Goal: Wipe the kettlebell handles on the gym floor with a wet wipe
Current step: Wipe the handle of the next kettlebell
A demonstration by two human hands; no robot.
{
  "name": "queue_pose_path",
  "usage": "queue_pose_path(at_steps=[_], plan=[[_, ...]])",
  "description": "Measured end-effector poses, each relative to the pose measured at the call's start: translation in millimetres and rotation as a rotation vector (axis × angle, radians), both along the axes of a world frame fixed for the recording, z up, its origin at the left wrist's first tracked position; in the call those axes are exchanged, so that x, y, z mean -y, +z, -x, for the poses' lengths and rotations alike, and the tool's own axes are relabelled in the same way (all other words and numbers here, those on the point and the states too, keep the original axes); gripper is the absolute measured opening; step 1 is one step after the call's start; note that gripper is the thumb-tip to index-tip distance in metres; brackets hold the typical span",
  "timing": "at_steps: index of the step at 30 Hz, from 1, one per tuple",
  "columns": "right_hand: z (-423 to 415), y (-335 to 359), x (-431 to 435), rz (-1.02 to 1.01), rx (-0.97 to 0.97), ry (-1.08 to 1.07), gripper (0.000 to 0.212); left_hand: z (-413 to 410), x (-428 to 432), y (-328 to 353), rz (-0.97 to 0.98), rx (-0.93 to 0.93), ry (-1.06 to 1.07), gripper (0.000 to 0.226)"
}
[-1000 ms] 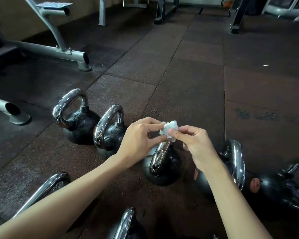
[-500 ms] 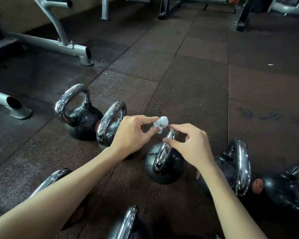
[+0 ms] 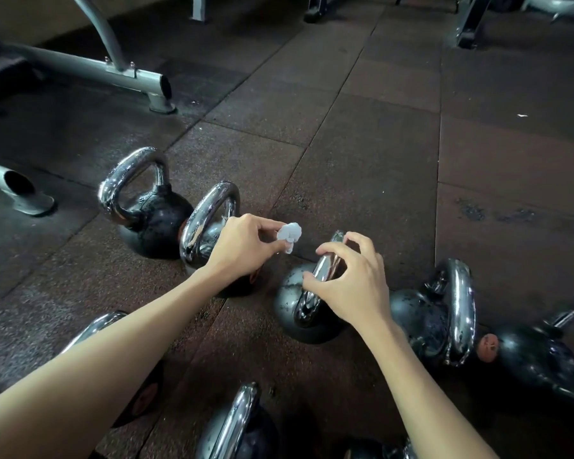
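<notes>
Okay, we mark the left hand [image 3: 242, 248] first: thumb and forefinger pinch the wet wipe [image 3: 289, 234], a small white crumpled wad poking out past the fingertips, held in the air at the centre of the frame, touching no metal. Right hand [image 3: 355, 286] sits just right of it, fingers curled round the chrome handle [image 3: 325, 268] of the middle kettlebell [image 3: 287, 304], forefinger over the top of the loop, thumb lower down its left side, so we call that a grasp on the handle. Key relation: the wipe lies just up and left of the handle top, near but apart, and the left hand is the nearer one to bring it in, since the right seems busy steadying. We see the loop almost edge-on, its long axis running from lower left near the ball to upper right in the frame, so we judge the coming stroke has to travel along that slant, starting at the top where the forefinger covers part of the bar. Handle looks bright, mirror-like, with dull specks; the ball is black and scuffed, standing on the dark rubber floor [image 3: 362, 160]. We cannot tell whether the wipe is damp. Other kettlebells flank it: a far-left kettlebell [image 3: 159, 223], a second kettlebell [image 3: 209, 207] partly behind the left hand, a right kettlebell [image 3: 421, 313] lower right. A grey machine frame [image 3: 90, 69] lies at the upper left.
</notes>
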State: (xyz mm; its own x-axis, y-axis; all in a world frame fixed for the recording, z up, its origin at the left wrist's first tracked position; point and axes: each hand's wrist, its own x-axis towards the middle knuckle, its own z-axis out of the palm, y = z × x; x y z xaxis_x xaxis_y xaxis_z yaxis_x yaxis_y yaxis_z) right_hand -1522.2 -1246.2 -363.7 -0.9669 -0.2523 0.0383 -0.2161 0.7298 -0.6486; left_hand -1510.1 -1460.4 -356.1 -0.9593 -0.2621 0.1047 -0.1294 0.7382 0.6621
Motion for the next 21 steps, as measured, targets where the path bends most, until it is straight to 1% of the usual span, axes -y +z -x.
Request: queue_pose_path(at_steps=[5, 9, 13, 14, 16, 18, 21], plan=[[-4, -3, -9, 0.093, 0.077, -0.059, 0.048, -4, -6, -7, -0.011, 0.072, -0.06, 0.027], [-12, 2, -23, 0.131, 0.093, -0.068, 0.045, -4, -11, -14, -0.018, 0.073, -0.106, 0.029], [-16, 5, -45, 0.183, 0.141, -0.118, 0.046, -1, -22, -22, -0.008, 0.133, -0.142, 0.031], [-17, 5, -52, 0.207, 0.161, -0.12, 0.05, 0, -25, -25, -0.016, 0.143, -0.146, 0.032], [-18, 5, -64, 0.282, 0.215, -0.119, 0.067, 2, -31, -31, -0.057, 0.154, -0.143, 0.031], [-21, 6, -72, 0.312, 0.255, -0.132, 0.083, 4, -38, -37, -0.097, 0.158, -0.131, 0.027], [-24, 4, -78, 0.296, 0.276, -0.154, 0.092, 10, -49, -43, -0.122, 0.171, -0.128, 0.026]])
